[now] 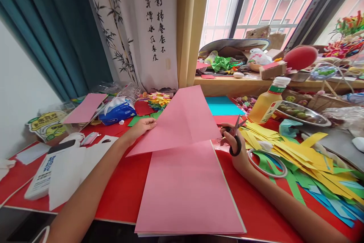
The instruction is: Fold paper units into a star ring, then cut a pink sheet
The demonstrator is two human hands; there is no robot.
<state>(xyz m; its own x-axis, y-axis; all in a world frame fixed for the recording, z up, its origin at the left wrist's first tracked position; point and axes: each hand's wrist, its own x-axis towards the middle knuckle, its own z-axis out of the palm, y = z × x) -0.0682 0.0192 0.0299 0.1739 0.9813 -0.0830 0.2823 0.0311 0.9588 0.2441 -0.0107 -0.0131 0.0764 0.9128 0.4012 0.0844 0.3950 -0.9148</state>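
Observation:
A large pink sheet of paper (182, 118) is lifted and tilted over the table, a faint crease running down it. My left hand (144, 126) pinches its left edge between thumb and fingers. In my right hand (236, 146) is a pair of scissors (235, 137) with dark handles, its blades apart and pointing up and away. That hand is by the sheet's right edge; whether it touches the paper I cannot tell. Beneath lies a stack of pink paper (187, 197), its far end hidden by the raised sheet.
Yellow paper strips (301, 152), green and blue ones, and a roll of tape (267, 163) lie at the right. A juice bottle (269, 101) and a metal bowl (303, 113) stand behind. To the left are a blue tissue pack (118, 112) and a white plastic bag (66, 171).

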